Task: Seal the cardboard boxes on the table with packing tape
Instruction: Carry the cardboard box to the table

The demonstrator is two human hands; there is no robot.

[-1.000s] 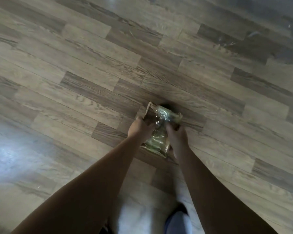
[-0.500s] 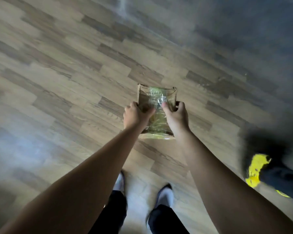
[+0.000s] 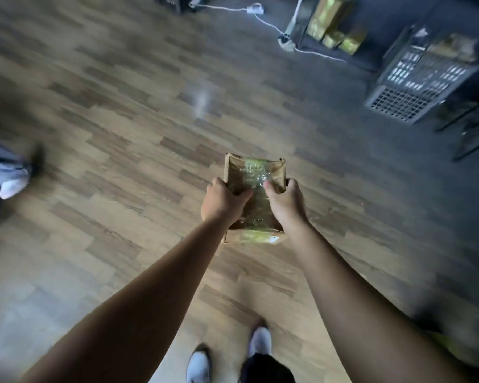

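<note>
A person is holding a small brown cardboard box (image 3: 253, 172), its top covered with glossy clear packing tape, in both hands above the wood-pattern plank floor (image 3: 116, 167), well clear of it. The left hand (image 3: 224, 200) is gripping the box's left side, its fingers (image 3: 215, 184) curling round the edge. The right hand (image 3: 286, 203) is gripping the right side, thumb lying on the taped top and the other fingers wrapping round the edge. The person's white-socked feet (image 3: 257, 342) are standing below the box. A grey slatted plastic crate (image 3: 415, 78) and a white cable (image 3: 266, 19) are lying far off at the upper right, blurred.
</note>
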